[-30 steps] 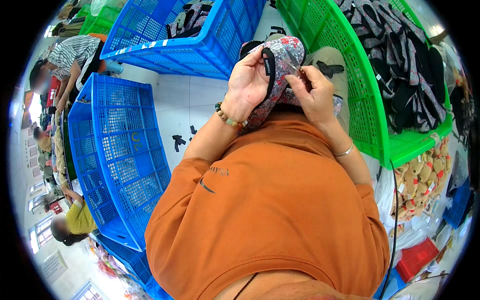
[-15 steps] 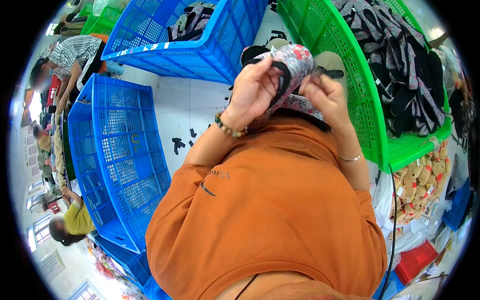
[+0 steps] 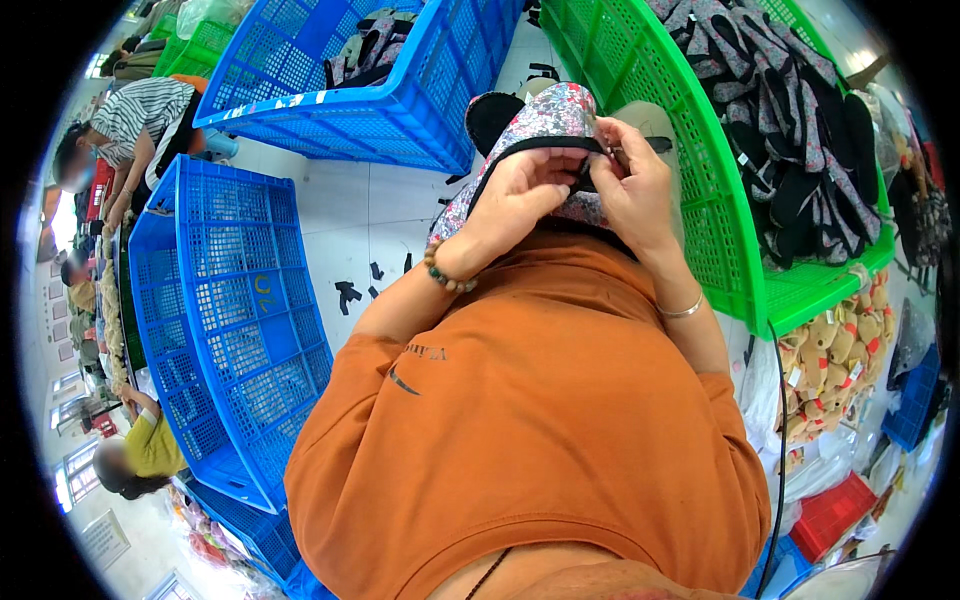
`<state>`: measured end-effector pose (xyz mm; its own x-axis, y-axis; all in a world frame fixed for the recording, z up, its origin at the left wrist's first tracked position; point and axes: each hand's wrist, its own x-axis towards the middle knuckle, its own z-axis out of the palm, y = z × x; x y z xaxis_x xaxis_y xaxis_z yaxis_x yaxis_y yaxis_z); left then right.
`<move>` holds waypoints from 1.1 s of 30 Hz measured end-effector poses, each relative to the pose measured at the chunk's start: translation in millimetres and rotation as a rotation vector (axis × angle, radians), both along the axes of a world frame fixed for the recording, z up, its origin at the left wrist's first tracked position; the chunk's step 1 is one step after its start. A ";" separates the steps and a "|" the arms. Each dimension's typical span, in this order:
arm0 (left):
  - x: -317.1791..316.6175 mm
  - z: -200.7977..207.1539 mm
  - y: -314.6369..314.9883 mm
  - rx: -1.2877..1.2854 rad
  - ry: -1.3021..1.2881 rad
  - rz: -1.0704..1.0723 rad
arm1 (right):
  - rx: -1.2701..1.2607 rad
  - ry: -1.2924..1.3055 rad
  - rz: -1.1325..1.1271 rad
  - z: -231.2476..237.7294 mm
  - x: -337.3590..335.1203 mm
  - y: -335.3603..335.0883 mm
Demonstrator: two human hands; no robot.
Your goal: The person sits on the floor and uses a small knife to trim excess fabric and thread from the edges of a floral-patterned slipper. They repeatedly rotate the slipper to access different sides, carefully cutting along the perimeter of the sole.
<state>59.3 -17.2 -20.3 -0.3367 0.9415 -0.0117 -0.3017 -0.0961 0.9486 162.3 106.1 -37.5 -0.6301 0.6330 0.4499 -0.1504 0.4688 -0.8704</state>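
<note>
A grey-and-red floral fabric piece with black edging (image 3: pixel 550 115), shaped like a slipper, is held up over my lap. My left hand (image 3: pixel 512 192) is closed on its black-trimmed opening, with the fingertips tucked under the edge. Close beside it, my right hand (image 3: pixel 640 185) pinches the trim at the piece's right end; anything small between those fingertips is hidden. Under my hands more floral fabric (image 3: pixel 582 207) lies on my lap. A black-lined part (image 3: pixel 490 122) shows behind the held piece at its left.
On my right a green crate (image 3: pixel 715 225) holds many similar floral and black pieces. A blue crate (image 3: pixel 400 110) ahead contains several more; another blue crate (image 3: pixel 262 330) stands at left. Black scraps (image 3: pixel 347 296) litter the white floor. Tan plush items (image 3: pixel 835 365) lie at far right. People work at left.
The floral piece has turned so its black-edged opening faces me. My right hand has moved up and in to its edge, and my left hand has shifted to grip the opening.
</note>
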 end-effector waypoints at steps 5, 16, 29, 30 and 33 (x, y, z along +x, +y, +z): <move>-1.1 32.3 -25.2 0.051 0.860 0.121 | -0.080 -0.002 -0.038 -16.2 -0.3 13.1; -80.0 17.9 44.8 0.208 0.864 -0.260 | -0.335 -0.013 0.214 4.7 4.0 15.7; -90.8 -17.4 43.1 0.001 -0.116 -0.536 | -0.813 0.032 0.613 -1.5 12.4 14.1; -87.6 -16.9 41.7 -0.004 -0.177 -0.553 | -0.839 0.025 0.624 -2.5 13.0 14.0; -79.1 -5.3 34.5 -0.072 -0.203 -0.465 | -0.907 -0.010 0.640 -4.8 14.2 13.8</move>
